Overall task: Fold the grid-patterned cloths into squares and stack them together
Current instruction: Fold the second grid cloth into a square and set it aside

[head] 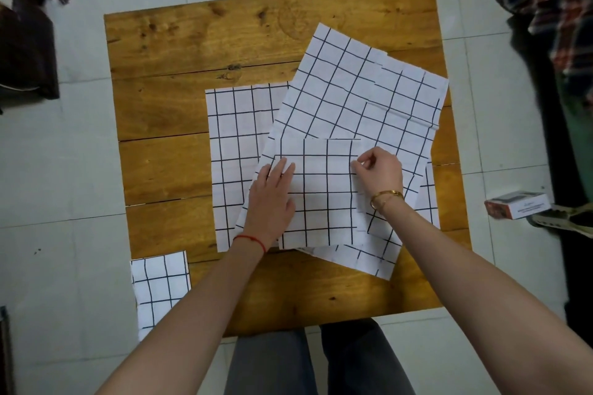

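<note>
Folded grid cloth [321, 192] lies between the two hands, on top of the unfolded cloths. Left hand [272, 199] rests flat on its left edge, fingers straight. Right hand [380, 170] pinches its right edge, fingers curled. Larger unfolded cloth [346, 96] spreads beyond the right hand; another [234, 144] lies beyond the left. A folded square [160, 285] sits beside the left forearm at the wooden table [179, 51] corner.

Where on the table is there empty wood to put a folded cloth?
Bare wood runs along the far and left of the table, beside the flat cloth. Another strip lies at the near edge, between the folded cloth and the right corner. The middle and right are crowded with spread cloths under the left hand and right hand.
</note>
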`<move>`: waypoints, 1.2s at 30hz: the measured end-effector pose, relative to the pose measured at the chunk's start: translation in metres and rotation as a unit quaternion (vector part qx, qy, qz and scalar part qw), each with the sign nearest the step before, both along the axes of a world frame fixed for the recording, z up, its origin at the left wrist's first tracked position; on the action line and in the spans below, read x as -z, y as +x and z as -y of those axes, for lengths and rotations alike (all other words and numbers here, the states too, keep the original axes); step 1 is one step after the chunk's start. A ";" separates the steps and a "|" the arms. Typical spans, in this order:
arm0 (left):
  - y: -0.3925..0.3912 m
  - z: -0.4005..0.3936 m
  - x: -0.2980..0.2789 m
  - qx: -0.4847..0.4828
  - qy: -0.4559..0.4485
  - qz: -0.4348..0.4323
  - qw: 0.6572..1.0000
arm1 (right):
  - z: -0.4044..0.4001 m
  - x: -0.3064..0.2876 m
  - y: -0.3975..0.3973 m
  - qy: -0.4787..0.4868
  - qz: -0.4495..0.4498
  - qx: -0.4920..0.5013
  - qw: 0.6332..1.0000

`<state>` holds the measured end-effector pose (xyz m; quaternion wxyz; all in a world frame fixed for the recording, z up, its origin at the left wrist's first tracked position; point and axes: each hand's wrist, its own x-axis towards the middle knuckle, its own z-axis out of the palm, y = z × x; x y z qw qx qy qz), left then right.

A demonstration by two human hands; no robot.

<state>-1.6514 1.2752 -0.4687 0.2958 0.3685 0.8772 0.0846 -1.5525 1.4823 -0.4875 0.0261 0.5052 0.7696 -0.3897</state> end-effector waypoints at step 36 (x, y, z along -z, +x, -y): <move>-0.029 -0.013 0.021 0.030 -0.082 -0.094 0.992 | 0.011 -0.007 0.003 0.244 0.205 -0.341 0.884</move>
